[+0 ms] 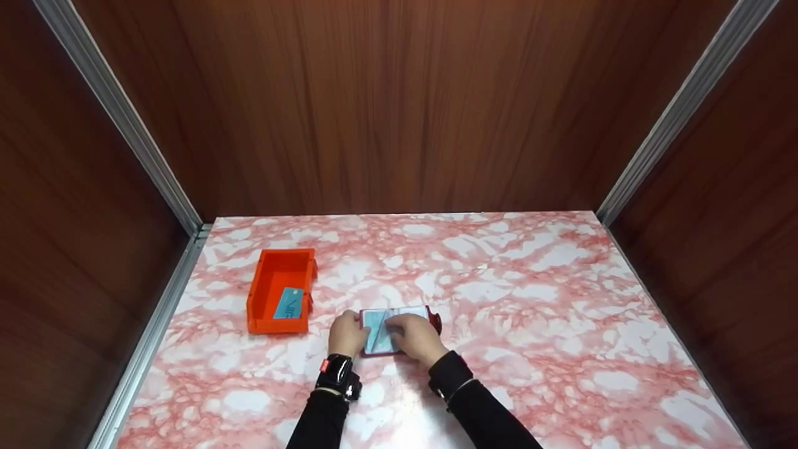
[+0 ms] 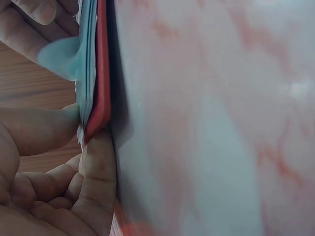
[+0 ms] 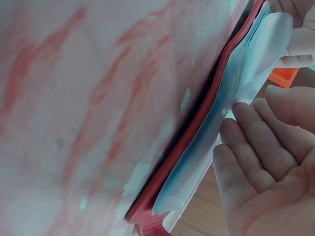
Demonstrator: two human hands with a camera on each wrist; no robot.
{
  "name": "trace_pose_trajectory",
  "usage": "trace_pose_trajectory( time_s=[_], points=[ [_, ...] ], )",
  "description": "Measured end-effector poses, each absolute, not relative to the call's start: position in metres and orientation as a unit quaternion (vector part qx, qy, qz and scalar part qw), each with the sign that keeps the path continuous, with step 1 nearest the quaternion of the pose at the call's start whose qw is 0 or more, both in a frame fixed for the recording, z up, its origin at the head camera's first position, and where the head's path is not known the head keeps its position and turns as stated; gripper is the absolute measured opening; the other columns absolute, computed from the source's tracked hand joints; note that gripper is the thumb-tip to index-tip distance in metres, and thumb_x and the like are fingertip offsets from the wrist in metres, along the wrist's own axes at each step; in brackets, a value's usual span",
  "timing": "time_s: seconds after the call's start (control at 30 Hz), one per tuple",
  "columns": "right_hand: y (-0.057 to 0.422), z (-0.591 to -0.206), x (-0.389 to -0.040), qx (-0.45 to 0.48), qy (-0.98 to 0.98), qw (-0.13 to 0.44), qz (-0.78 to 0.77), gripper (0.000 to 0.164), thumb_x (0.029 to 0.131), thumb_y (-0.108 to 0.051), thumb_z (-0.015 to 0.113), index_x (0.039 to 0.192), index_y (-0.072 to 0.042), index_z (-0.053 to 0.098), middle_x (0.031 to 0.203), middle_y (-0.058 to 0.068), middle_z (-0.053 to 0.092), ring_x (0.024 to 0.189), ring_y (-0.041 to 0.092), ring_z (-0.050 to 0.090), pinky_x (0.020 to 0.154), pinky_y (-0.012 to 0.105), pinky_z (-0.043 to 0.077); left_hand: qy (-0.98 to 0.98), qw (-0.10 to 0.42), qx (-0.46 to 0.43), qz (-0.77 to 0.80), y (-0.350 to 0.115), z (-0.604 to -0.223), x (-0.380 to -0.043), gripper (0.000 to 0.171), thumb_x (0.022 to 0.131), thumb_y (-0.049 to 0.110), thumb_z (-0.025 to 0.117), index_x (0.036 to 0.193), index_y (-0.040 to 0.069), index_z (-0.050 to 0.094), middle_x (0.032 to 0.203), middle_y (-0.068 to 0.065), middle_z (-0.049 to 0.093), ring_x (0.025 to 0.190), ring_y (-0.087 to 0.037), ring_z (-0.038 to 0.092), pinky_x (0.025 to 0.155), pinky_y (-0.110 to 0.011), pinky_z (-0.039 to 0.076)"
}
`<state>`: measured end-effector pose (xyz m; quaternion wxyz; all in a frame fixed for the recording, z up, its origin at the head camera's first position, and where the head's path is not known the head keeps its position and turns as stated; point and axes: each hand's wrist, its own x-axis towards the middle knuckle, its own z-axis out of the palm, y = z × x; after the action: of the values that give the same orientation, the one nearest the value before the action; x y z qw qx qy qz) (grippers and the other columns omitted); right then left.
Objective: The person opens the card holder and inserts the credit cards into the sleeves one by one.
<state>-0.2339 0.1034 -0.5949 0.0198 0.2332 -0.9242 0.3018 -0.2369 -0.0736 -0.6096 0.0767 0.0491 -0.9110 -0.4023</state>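
Observation:
A red card holder [image 1: 376,355] lies open on the table, a stack of clear bluish plastic sleeves [image 2: 86,73] on its cover. My left hand [image 1: 347,337] pinches its left end, thumb on top of the sleeves and a finger beneath the red cover. Over the right half is my right hand [image 1: 419,340], its fingers extended and fingertips at the edge of the sleeves. One sleeve [image 3: 268,51] bends up off the stack and leans beside the right hand's fingers. A red clasp tab [image 1: 436,322] sticks out at the holder's right end.
Left of the hands stands an orange bin [image 1: 280,325] with a blue card [image 1: 289,304] inside, lettering on its face. The pink-and-white marbled table [image 1: 530,349] is bounded by brown wood-grain panels [image 1: 399,112] and metal corner rails [image 1: 686,100].

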Motion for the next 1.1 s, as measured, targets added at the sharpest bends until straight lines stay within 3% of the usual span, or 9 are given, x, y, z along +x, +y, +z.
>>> trace_pose_trajectory(
  time_s=[0.43, 0.67, 0.73, 0.87, 1.1],
  points=[
    [0.093, -0.594, -0.234, 0.257, -0.918, 0.029, 0.301, 0.028, 0.084, -0.001, 0.071, 0.112, -0.001, 0.072, 0.108, 0.012, 0.072, 0.105, 0.029, 0.066, 0.094, 0.040, 0.049, -0.912, 0.085, 0.041, -0.400, -0.073, -0.611, -0.236, 0.024, 0.074, 0.003, 0.077, 0.093, -0.007, 0.065, 0.083, -0.017, 0.066, 0.081, -0.036, 0.064, 0.078, -0.048, 0.051],
    [0.093, -0.593, -0.234, 0.259, -0.917, 0.023, 0.301, 0.029, 0.084, 0.002, 0.070, 0.113, -0.001, 0.072, 0.110, 0.012, 0.071, 0.107, 0.029, 0.065, 0.095, 0.039, 0.048, -0.919, 0.093, 0.037, -0.381, -0.074, -0.607, -0.235, 0.016, 0.072, 0.004, 0.076, 0.079, -0.001, 0.062, 0.070, -0.010, 0.060, 0.070, -0.033, 0.060, 0.068, -0.048, 0.049],
    [0.093, -0.592, -0.233, 0.257, -0.917, 0.019, 0.305, 0.028, 0.085, 0.001, 0.070, 0.113, -0.001, 0.072, 0.110, 0.012, 0.071, 0.107, 0.029, 0.065, 0.096, 0.039, 0.048, -0.921, 0.092, 0.038, -0.378, -0.074, -0.604, -0.233, 0.018, 0.073, 0.005, 0.076, 0.082, -0.003, 0.062, 0.068, -0.009, 0.058, 0.068, -0.032, 0.059, 0.067, -0.048, 0.049],
    [0.093, -0.592, -0.233, 0.256, -0.918, 0.018, 0.302, 0.027, 0.086, -0.001, 0.070, 0.114, -0.001, 0.071, 0.110, 0.012, 0.071, 0.107, 0.029, 0.065, 0.096, 0.040, 0.048, -0.919, 0.090, 0.033, -0.382, -0.075, -0.596, -0.229, 0.024, 0.073, 0.005, 0.078, 0.088, -0.007, 0.063, 0.070, -0.010, 0.058, 0.069, -0.032, 0.059, 0.068, -0.047, 0.049],
    [0.094, -0.593, -0.234, 0.257, -0.916, 0.024, 0.306, 0.027, 0.086, -0.001, 0.069, 0.113, 0.000, 0.071, 0.108, 0.013, 0.071, 0.106, 0.029, 0.065, 0.095, 0.040, 0.049, -0.930, 0.059, -0.008, -0.362, -0.072, -0.591, -0.222, 0.029, 0.071, 0.011, 0.084, 0.085, -0.002, 0.062, 0.078, -0.009, 0.060, 0.074, -0.029, 0.058, 0.072, -0.044, 0.049]
  ],
)
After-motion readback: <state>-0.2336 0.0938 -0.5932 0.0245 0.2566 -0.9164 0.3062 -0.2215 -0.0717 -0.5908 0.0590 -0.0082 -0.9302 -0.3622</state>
